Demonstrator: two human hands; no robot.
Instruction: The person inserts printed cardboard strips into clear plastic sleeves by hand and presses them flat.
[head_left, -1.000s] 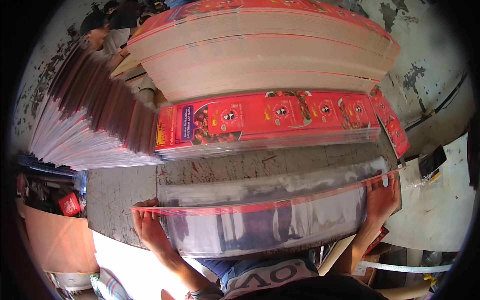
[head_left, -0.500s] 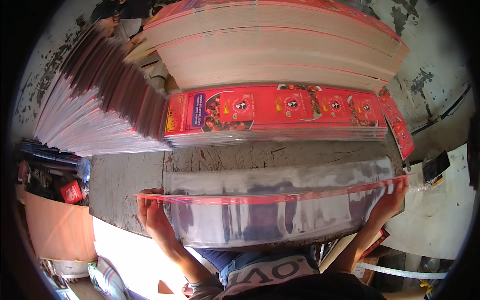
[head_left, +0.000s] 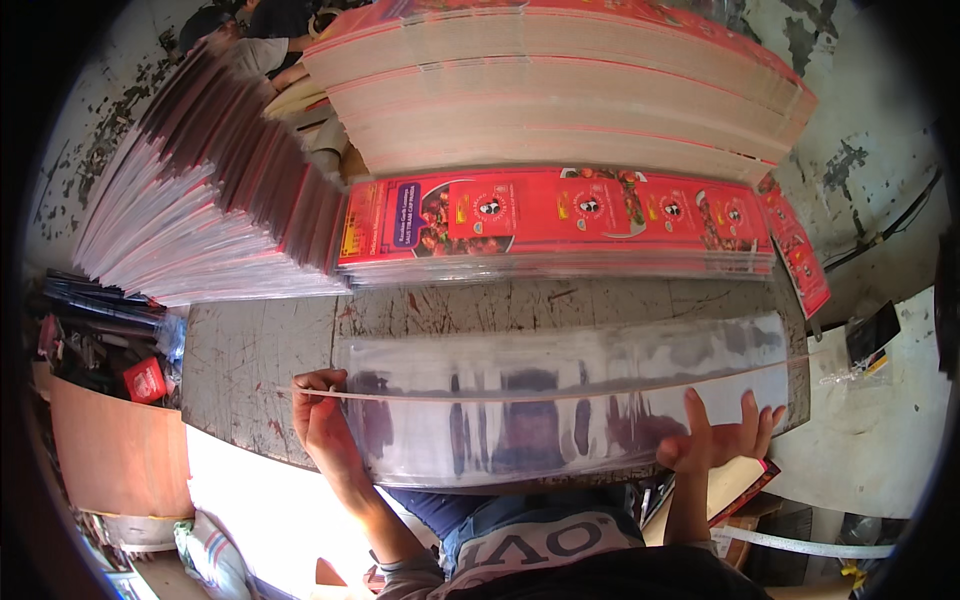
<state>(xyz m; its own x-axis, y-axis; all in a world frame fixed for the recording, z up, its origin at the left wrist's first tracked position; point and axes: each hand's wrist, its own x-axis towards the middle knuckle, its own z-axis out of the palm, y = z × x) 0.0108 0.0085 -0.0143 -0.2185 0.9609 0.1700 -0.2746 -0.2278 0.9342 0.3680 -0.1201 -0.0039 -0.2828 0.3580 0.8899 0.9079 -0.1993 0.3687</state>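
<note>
A long, thin card strip (head_left: 560, 398), seen edge-on, spans the table above a stack of clear plastic sleeves (head_left: 520, 445). My left hand (head_left: 325, 425) pinches the strip's left end between thumb and fingers. My right hand (head_left: 718, 445) is over the right part of the sleeves with its fingers spread, just below the strip; its fingertips come close to the strip's edge, and I cannot tell whether they touch it. Behind the sleeves lies a flat pile of red printed cards (head_left: 540, 215) in clear plastic.
A tall stack of cards (head_left: 560, 105) rises at the back. Leaning plastic-covered cards (head_left: 225, 205) fan out at the left on the scratched table (head_left: 250, 365). A red printed strip (head_left: 800, 265) hangs near the right edge. Another person's arm (head_left: 285, 50) shows at the back left.
My right hand has let go of the strip's right end and moved left and nearer, fingers spreading. The strip has tipped: its red face no longer shows, only a pale edge.
</note>
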